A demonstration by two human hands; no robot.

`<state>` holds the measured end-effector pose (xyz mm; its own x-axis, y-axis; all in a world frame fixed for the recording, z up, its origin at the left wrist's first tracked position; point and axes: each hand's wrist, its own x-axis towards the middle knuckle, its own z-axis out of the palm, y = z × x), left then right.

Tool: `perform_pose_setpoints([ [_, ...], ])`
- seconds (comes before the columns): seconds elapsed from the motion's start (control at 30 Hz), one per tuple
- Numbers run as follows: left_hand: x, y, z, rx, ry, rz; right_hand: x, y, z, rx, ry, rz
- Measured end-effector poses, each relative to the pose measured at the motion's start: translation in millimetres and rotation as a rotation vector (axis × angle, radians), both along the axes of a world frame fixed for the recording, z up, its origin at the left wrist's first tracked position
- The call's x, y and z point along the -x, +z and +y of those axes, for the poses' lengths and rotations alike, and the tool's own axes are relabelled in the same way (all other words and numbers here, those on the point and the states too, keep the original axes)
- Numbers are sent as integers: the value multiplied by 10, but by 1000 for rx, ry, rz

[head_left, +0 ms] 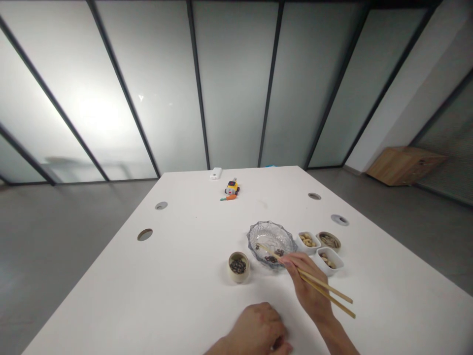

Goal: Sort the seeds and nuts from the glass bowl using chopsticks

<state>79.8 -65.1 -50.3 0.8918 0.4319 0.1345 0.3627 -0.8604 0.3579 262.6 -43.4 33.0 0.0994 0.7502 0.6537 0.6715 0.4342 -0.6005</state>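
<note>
My right hand (pixel 308 283) is closed on a pair of wooden chopsticks (pixel 330 291). Their tips reach into a clear scalloped glass bowl (pixel 271 236), beside a small dark seed or bean near its left side; whether they pinch it I cannot tell. Several more dark pieces (pixel 272 259) lie in the near part of the bowl. Left of the bowl stands a small cream cup (pixel 239 279) holding many dark seeds or beans (pixel 238 266). My left hand (pixel 256 328) rests on the table in front of the cup, fingers curled in, with nothing visible in them.
Right of the bowl are two white dishes (pixel 317 250) of pale nuts and a round container (pixel 338 248) of striped seeds. Farther back on the white table (pixel 177 286) lie a toy car (pixel 232 187), a toy carrot (pixel 231 197) and a white device (pixel 216 173). Round holes pierce the tabletop.
</note>
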Motion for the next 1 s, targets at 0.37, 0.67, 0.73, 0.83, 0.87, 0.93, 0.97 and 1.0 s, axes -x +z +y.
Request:
perform_pose_setpoints([
  [0.37,-16,146,-14,-40,1,34,284,56,-67,139,190,11],
  [0.67,-15,81,-11,-21,-16,37,229,38,-50,94,157,6],
  [0.73,-6,106,-16,-28,-19,26,186,54,-25,60,113,6],
  [0.83,9,146,-18,-31,-13,13,98,85,42,18,45,0],
  [0.87,11,152,-17,-30,-9,15,70,90,68,13,28,-7],
  [0.93,9,144,-9,-28,-7,28,25,81,118,17,7,-19],
  [0.97,5,130,-3,-26,-7,34,11,66,140,24,5,-24],
  [1.0,1,112,3,-21,-12,40,3,43,160,32,9,-24],
])
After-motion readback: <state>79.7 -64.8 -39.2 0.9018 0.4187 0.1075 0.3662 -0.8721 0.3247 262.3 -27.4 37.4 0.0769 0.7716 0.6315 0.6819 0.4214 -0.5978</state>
